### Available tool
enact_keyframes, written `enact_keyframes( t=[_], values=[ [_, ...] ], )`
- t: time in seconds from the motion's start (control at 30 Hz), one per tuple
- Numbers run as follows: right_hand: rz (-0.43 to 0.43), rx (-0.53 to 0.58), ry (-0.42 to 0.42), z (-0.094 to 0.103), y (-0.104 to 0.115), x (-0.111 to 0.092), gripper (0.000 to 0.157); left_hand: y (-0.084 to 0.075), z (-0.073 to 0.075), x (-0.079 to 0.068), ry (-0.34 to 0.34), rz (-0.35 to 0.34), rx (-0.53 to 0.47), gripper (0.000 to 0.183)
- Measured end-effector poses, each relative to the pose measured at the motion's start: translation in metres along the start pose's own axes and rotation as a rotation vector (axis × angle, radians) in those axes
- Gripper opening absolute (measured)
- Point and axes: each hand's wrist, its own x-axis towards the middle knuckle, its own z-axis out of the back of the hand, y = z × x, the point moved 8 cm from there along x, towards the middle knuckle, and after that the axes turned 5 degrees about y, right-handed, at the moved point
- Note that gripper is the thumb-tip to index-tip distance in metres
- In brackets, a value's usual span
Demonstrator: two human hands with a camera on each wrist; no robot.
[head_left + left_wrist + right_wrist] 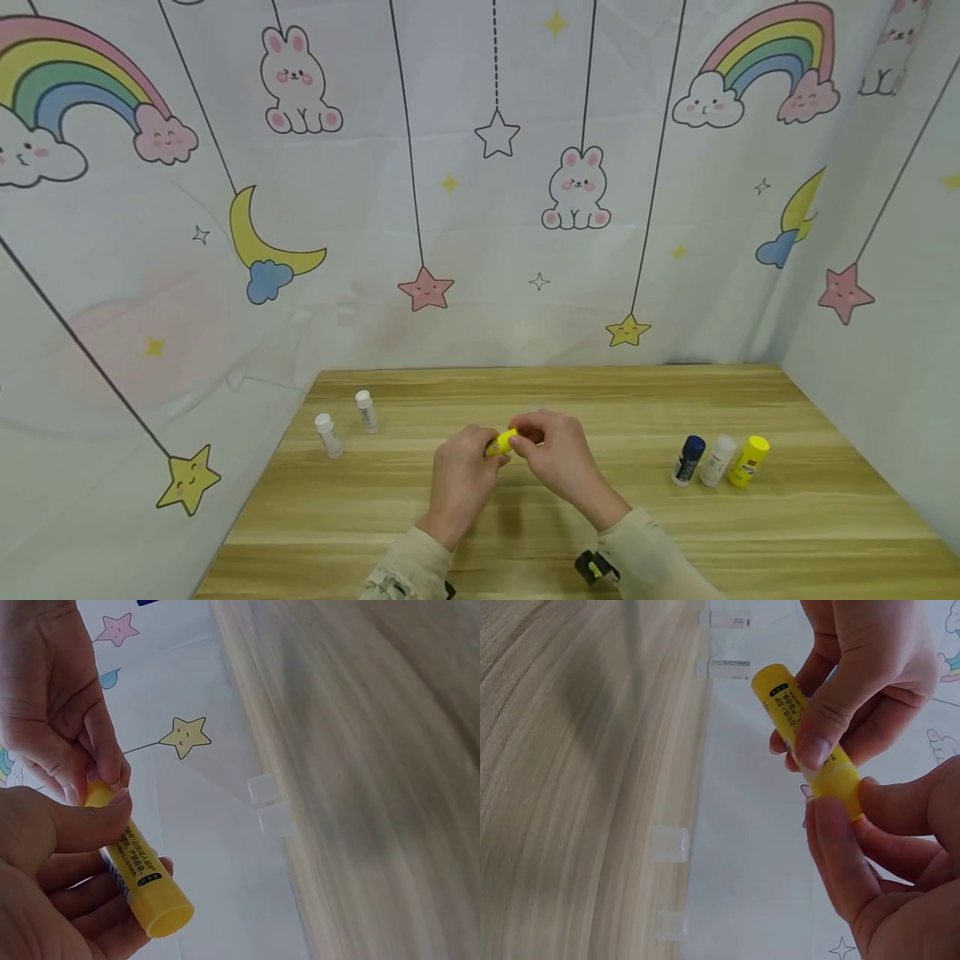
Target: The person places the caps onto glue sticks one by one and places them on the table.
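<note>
A yellow glue stick (pixel 501 442) is held up over the middle of the table between both hands. My left hand (pixel 463 475) grips its body, thumb along the printed label, as the left wrist view shows. At the other end, my right hand (pixel 558 454) pinches the yellow cap (pixel 838 787) between thumb and fingers. The cap is on the stick in the right wrist view, and a thin pale line runs around the tube beside my left thumb.
Two white glue sticks (pixel 327 435) stand at the table's left. On the right stand a navy-capped stick (pixel 688 460), a pale-capped stick (pixel 718 461) and another yellow glue stick (pixel 748 462). Two translucent caps (pixel 669 844) sit near the table's edge. A printed curtain (pixel 495 325) hangs behind.
</note>
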Motion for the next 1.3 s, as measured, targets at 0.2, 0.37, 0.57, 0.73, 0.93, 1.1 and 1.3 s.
enact_keyframes(
  t=[0.2, 0.37, 0.57, 0.73, 0.93, 1.1, 1.3],
  values=[
    [-0.015, 0.032, 0.019, -0.002, -0.001, 0.003, 0.009, -0.011, 0.0, 0.0, -0.032, -0.119, 0.126, 0.031],
    [-0.063, 0.1, 0.046, -0.005, -0.007, 0.001, 0.01, -0.021, 0.0, -0.002, -0.049, -0.207, 0.226, 0.03],
    [-0.065, 0.11, 0.06, 0.0, -0.006, 0.001, 0.013, -0.02, 0.003, -0.002, -0.085, -0.213, 0.178, 0.032],
    [-0.104, 0.103, 0.047, 0.009, -0.008, 0.004, 0.016, -0.009, 0.003, 0.002, -0.072, -0.178, 0.046, 0.034],
    [-0.126, 0.098, 0.044, 0.008, -0.012, 0.005, 0.015, 0.006, 0.0, 0.001, 0.034, -0.114, -0.05, 0.042],
    [-0.111, 0.035, 0.026, 0.011, -0.014, 0.004, 0.017, 0.024, 0.001, 0.004, 0.07, -0.042, -0.061, 0.053],
    [-0.106, -0.041, 0.029, 0.016, -0.016, 0.001, 0.018, 0.047, 0.018, 0.01, -0.087, 0.047, -0.035, 0.036]
  ],
)
